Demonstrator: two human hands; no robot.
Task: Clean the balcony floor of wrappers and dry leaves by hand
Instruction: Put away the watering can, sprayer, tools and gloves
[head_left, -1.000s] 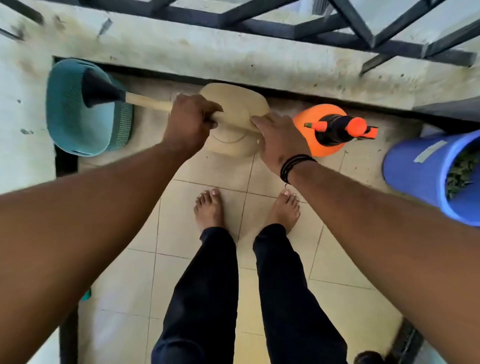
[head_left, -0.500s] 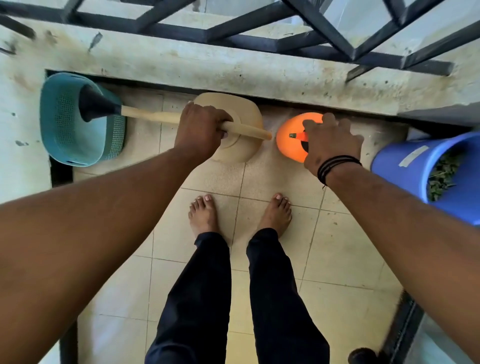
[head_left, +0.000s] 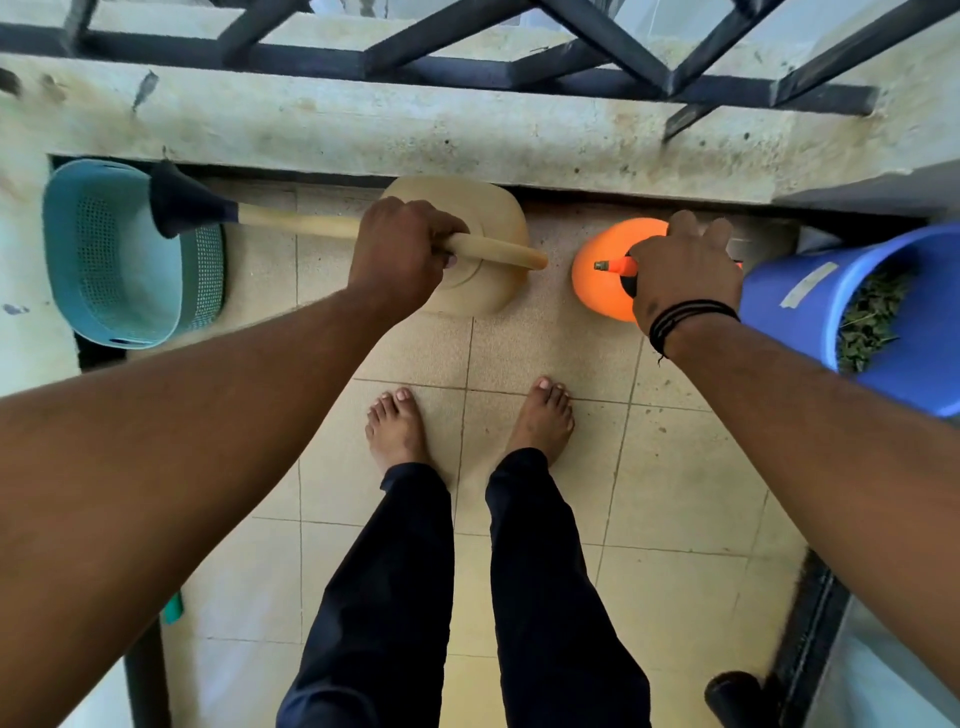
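Note:
My left hand (head_left: 400, 254) grips the wooden handle of a plunger (head_left: 291, 224), held level above the floor with its black rubber cup over a teal basket (head_left: 111, 270). My right hand (head_left: 683, 275) rests on top of an orange pump sprayer (head_left: 605, 280), its fingers over the black and orange head; the grip itself is hidden. A blue bucket (head_left: 795, 306) at the right holds dry green leaves (head_left: 872, 317). I see no wrappers or loose leaves on the tiled floor (head_left: 675, 493).
A beige upturned pot (head_left: 498, 218) stands against the concrete parapet (head_left: 467, 130) under my left hand. A black metal grille (head_left: 467, 57) tops the parapet. My bare feet (head_left: 467, 421) stand mid-floor. A dark door track (head_left: 800, 649) runs at the lower right.
My right hand left the plunger handle and moved right onto the orange sprayer's head. My left hand kept the plunger, which shifted slightly right.

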